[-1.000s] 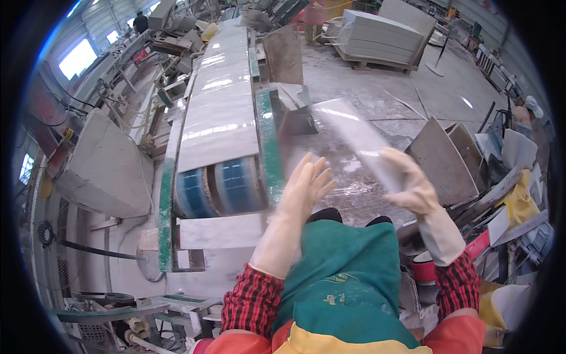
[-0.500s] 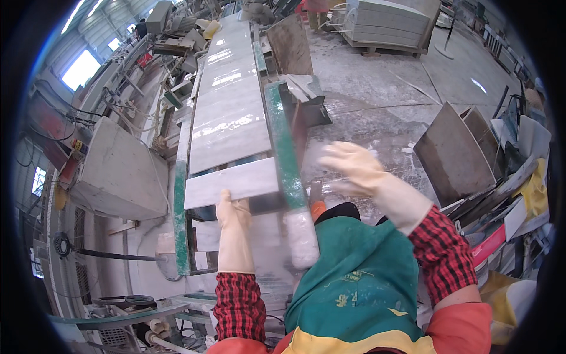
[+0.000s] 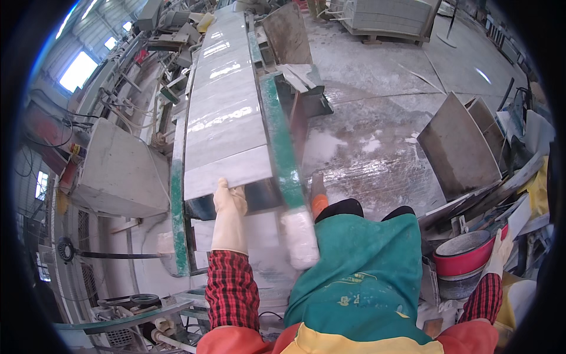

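Observation:
My left hand (image 3: 230, 199) is closed on the near edge of a white stone slab (image 3: 230, 170), its thumb on top and the other fingers bent at the edge. The slab lies across a conveyor bed between green side rails (image 3: 282, 147), against a row of wet, shiny white slabs (image 3: 227, 121). Far to the right, my right hand (image 3: 501, 252) reaches down beside a red basin (image 3: 463, 262), by the lower edge of a thin white piece (image 3: 519, 217). Its fingers point up near the rim; whether they grip anything is unclear. Both hands wear pale rubber gloves.
A plastic-wrapped block (image 3: 300, 239) caps the near end of the right rail. Brown panels (image 3: 457, 147) lean at the right, above stacked scraps. A large stone block (image 3: 121, 168) stands left of the conveyor. Farther back, a crate of slabs (image 3: 386, 20) rests on the floor.
The slab under my left hand has slid away from me, closing the gap to the row. My right hand has swung from above the floor beside the conveyor to the red basin at far right.

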{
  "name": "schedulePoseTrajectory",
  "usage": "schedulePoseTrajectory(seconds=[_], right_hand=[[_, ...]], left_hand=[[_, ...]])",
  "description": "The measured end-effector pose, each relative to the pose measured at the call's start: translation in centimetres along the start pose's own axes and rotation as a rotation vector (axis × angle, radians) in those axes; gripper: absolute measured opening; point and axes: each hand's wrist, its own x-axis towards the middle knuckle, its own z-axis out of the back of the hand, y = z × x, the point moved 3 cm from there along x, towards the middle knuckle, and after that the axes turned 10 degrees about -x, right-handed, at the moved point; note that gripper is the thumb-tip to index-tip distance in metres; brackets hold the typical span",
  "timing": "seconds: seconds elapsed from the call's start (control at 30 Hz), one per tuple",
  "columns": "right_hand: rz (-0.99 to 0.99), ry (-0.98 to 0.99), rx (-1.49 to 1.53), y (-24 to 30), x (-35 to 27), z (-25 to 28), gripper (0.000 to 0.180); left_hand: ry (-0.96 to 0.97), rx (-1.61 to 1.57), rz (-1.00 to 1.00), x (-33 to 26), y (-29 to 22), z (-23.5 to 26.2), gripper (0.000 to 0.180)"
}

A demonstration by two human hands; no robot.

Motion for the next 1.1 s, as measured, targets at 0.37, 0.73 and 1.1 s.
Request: schedulePoseTrajectory(seconds=[0.37, 0.73, 1.1], right_hand=[[-0.103, 0.005, 0.110, -0.4, -2.5, -4.7, 0.054], [-0.039, 0.041, -0.075, 3.7, -3.7, 0.1, 0.049], [-0.093, -0.187, -0.307, 3.6, 1.6, 0.7, 0.051]], left_hand=[[0.081, 0.623, 0.064, -3.6, -2.7, -1.2, 0.028], [-0.084, 0.967, 0.123, 0.3, -3.3, 1.3, 0.065], [0.472, 1.380, -0.351, -8.3, -2.7, -3.0, 0.040]])
